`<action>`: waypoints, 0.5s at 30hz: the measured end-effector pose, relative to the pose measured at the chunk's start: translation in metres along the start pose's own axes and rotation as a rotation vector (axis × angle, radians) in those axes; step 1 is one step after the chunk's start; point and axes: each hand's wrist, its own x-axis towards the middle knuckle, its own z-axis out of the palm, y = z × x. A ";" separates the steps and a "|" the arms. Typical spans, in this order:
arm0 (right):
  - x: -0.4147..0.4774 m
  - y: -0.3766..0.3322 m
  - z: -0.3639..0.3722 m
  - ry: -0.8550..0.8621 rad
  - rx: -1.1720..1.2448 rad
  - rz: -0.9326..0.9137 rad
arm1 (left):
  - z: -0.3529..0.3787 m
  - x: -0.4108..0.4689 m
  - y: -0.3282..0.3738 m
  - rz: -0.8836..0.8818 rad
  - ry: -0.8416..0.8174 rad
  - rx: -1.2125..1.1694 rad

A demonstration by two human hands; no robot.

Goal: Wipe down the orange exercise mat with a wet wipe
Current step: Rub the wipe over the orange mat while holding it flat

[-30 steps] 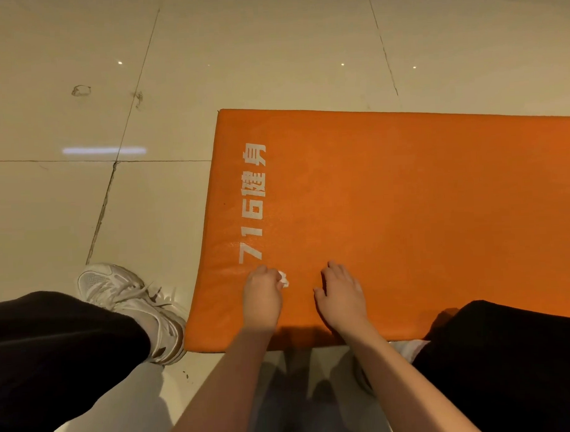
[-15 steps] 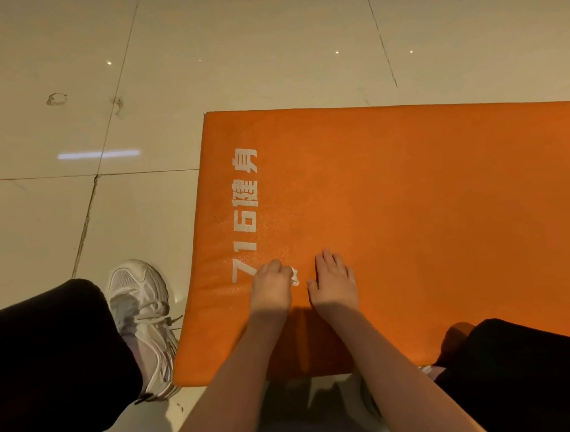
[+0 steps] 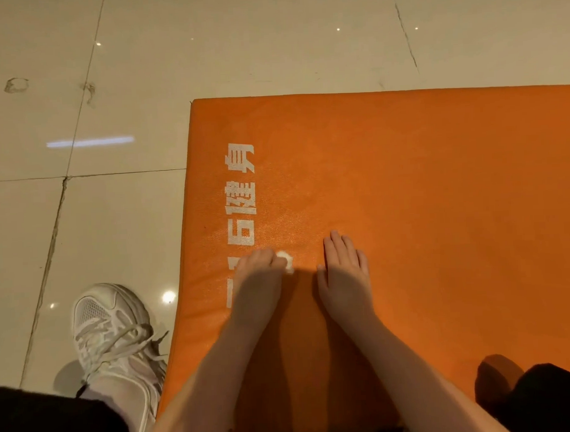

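Looking down through the head camera, I began far to the left of the grip, where beige floor tiles [image 3: 83, 223] showed dark grout lines and a few glints of light. Nearer the grip on that side, a white sneaker [image 3: 113, 338] stood on the tiles just beside the mat's left edge. A black trouser leg [image 3: 42, 418] reached its heel at the bottom corner.

The orange exercise mat [image 3: 437, 178] lay flat on the floor, spreading from just left of the grip out to the right edge of the view. Along its left edge ran white lettering [image 3: 241, 198], leading away beyond the grip, and the gripping hand covered part of it.

The left hand [image 3: 257, 281] had its fingers curled down round a bunched wet wipe [image 3: 287, 259] and held it against the mat. Only a small white lump of the wipe showed, at the right side of the knuckles.

Just right of the grip, across a narrow strip of orange, the right hand [image 3: 343, 272] lay palm down on the mat. Its fingers were straight and close together, holding nothing. Well to the right of the grip, at the bottom corner, a second black trouser leg [image 3: 548, 400] overlapped the mat's near edge.
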 end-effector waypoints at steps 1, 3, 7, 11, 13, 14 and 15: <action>0.005 0.000 0.000 0.012 0.003 -0.005 | 0.002 0.010 -0.003 -0.042 0.021 0.007; 0.017 0.001 -0.001 0.035 0.005 -0.029 | 0.004 0.023 0.001 -0.143 0.063 -0.043; 0.062 0.004 -0.012 0.017 -0.017 -0.046 | 0.013 0.011 0.010 -0.114 0.131 -0.098; 0.105 0.011 -0.021 0.106 0.075 0.111 | 0.017 0.011 -0.003 0.069 0.184 -0.084; 0.112 0.013 -0.015 0.180 0.101 0.140 | 0.011 0.029 -0.005 0.053 0.117 -0.071; 0.111 0.012 -0.011 0.222 0.096 0.141 | 0.009 0.042 -0.005 -0.004 0.085 -0.076; 0.110 0.011 -0.007 0.265 0.092 0.139 | 0.009 0.056 -0.006 -0.075 0.065 -0.073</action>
